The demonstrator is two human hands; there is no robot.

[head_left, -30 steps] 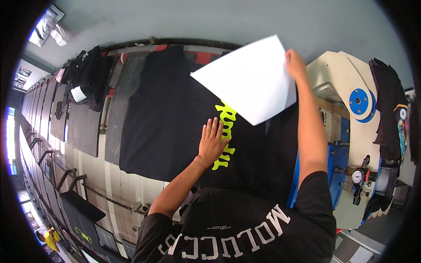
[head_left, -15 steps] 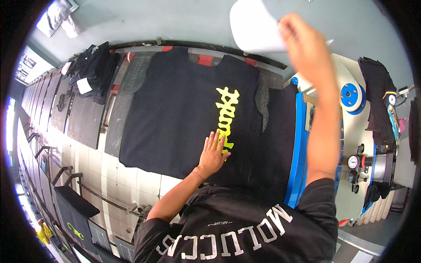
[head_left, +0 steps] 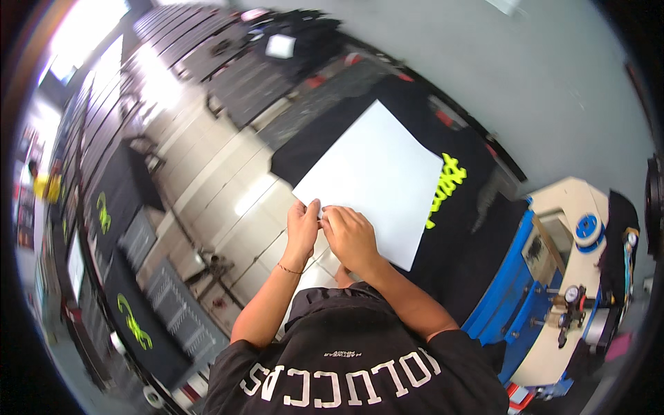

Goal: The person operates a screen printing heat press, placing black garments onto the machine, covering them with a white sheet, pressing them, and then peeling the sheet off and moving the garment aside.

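Your left hand (head_left: 301, 229) pinches the white sheet (head_left: 377, 166) at its lower-left edge, the sheet spreading up-right; your right hand (head_left: 351, 237) curls alongside, grip unclear.

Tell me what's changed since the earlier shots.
The right hand swung the white sheet down and left, toward the body. The left hand left the yellow-green print and joined it at the sheet's near edge. The black shirt still lies spread out.
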